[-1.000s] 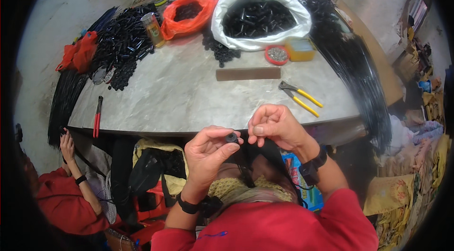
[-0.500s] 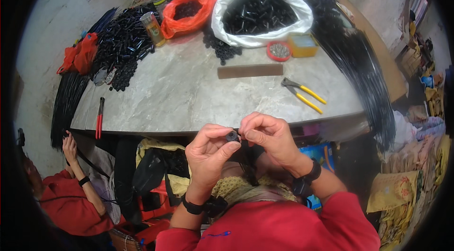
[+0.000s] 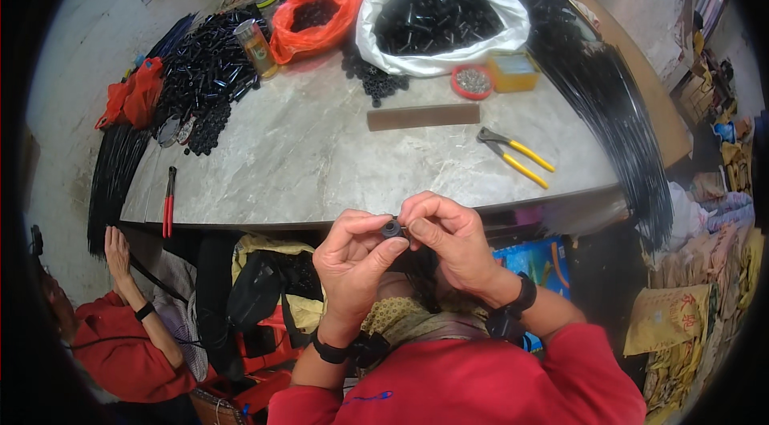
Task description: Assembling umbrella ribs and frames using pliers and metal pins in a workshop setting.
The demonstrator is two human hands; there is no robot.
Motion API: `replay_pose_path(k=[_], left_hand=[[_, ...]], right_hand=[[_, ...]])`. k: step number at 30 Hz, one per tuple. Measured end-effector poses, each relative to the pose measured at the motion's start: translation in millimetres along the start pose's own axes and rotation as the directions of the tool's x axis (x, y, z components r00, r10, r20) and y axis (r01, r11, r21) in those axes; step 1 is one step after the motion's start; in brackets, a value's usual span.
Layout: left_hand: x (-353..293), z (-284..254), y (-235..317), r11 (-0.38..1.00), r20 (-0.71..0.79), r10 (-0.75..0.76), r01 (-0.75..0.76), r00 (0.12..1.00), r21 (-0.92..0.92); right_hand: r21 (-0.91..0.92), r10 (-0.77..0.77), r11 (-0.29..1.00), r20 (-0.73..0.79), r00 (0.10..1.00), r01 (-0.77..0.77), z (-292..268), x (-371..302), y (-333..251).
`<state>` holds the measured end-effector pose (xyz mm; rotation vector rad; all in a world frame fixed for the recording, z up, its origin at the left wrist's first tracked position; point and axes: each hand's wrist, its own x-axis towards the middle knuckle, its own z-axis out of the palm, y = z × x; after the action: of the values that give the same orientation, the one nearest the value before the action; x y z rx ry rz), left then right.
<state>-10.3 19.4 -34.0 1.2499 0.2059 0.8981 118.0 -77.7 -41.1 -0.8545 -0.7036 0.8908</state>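
My left hand (image 3: 352,257) pinches a small round black cap with a ringed face (image 3: 392,229) between thumb and fingertips, just off the table's near edge. Close against its right side, my right hand (image 3: 448,237) is closed in a pinch. Whatever those fingers grip is too small and too covered to name. On the table beyond lie end-cutting pliers with yellow handles (image 3: 517,157) and a flat brown bar (image 3: 423,117).
Past the bar stand a white sack of black tubes (image 3: 368,32), an orange bag (image 3: 280,44), a red dish of small metal parts (image 3: 471,82) and a yellow box (image 3: 513,72). Long black strands (image 3: 617,112) drape the right side. Red-handled pliers (image 3: 168,205) lie left. A co-worker's hand (image 3: 118,253) touches strands.
My right hand has moved slightly left, closer to the black cap. My left hand stays almost in place. The co-worker's hand at left has shifted a little.
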Motion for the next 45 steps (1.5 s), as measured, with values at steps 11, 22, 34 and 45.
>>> replay_pose_path(k=[11, 22, 34, 45], left_hand=[[2, 8, 4, 0.999, -0.076, -0.04, 0.04, 0.996, -0.011], [2, 4, 3, 0.999, -0.051, -0.039, 0.039, 0.998, -0.01], [1, -4, 6, 0.993, 0.0, -0.098, 0.098, 0.995, -0.072], [-2, -16, 3, 0.994, 0.055, -0.04, 0.045, 0.998, -0.097]], right_hand=[[-0.003, -0.036, 0.999, 0.014, 0.999, 0.036, -3, 0, 7], [0.059, -0.1, 0.993, 0.033, 0.994, 0.098, -3, 3, 10], [-0.008, -0.128, 0.992, 0.115, 0.985, 0.13, -4, 3, 7], [-0.404, -0.269, 0.869, 0.101, 0.958, 0.286, 8, -3, 2]])
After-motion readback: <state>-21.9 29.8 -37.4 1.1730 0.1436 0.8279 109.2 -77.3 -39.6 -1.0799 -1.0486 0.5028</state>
